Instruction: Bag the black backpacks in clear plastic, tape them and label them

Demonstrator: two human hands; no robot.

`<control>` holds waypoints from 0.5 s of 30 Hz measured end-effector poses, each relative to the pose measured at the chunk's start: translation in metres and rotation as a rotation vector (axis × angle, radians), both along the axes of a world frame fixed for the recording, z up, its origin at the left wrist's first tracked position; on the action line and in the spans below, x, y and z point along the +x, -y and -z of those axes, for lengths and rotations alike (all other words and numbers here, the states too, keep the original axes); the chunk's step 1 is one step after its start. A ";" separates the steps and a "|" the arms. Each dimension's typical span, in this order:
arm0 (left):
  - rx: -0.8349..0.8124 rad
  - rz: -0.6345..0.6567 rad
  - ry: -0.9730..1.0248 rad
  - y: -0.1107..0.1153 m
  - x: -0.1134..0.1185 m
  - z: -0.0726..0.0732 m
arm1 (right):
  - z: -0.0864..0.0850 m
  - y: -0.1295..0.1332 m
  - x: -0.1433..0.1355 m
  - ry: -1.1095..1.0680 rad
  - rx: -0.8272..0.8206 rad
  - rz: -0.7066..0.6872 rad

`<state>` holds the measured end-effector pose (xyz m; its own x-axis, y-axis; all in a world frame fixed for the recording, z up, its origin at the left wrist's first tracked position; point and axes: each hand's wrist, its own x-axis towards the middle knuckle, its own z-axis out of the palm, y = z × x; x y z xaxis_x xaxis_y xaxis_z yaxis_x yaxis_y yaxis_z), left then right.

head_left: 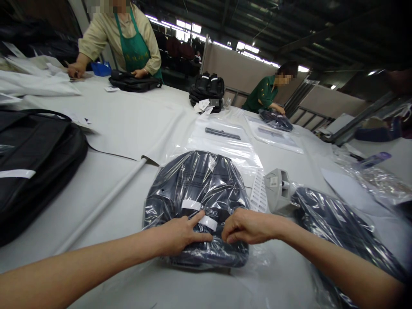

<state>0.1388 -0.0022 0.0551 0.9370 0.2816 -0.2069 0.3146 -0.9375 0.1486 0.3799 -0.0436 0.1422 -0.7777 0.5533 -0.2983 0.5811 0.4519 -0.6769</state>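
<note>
A big, dim factory hall was seen here, with strip lights up under a dark roof and a long white worktop point(128, 124) running away from the camera.

Near the front edge of it, a dark bag in clear plastic wrap point(198, 201) was laid flat, pretty much dead centre. The left hand point(178, 235) was pressed down on the near end of it, forefinger stretched onto a small white sticker point(208, 222). The right hand point(247, 226) was set right beside it, fingers curled and pinched at the wrap. Neither hand was clamped around the bag, just pushed down on the plastic, close together and nearly touching. A second white sticker point(191, 204) was stuck a bit further up.

The step looked like the sealing of the wrap's folded end, sticker being smoothed flat. The next move would probably call for steady pressure so the slippery plastic isn't allowed to spring back open.

Just right of the bag, a sheet of labels point(258, 191) and a grey dispenser point(278, 191) were parked, then another wrapped bag point(334, 223). Empty clear sleeves point(225, 141) were spread beyond. A big black bag point(35, 167) was dumped at the left. Further back, a pile of black bags point(207, 91) was stacked, and two other people in green point(133, 45) were at work on their own bags.
</note>
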 end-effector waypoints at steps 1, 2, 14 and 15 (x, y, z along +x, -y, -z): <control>0.003 -0.001 0.001 0.000 0.000 0.001 | 0.001 -0.001 0.000 0.001 -0.001 0.026; 0.005 -0.002 0.002 0.000 0.000 0.002 | 0.003 -0.001 0.000 0.002 -0.002 0.063; -0.006 0.003 -0.006 -0.001 0.001 0.001 | 0.020 0.021 0.007 -0.067 -0.159 0.305; -0.002 0.002 -0.001 -0.001 0.001 0.002 | 0.018 0.021 0.006 -0.069 -0.161 0.271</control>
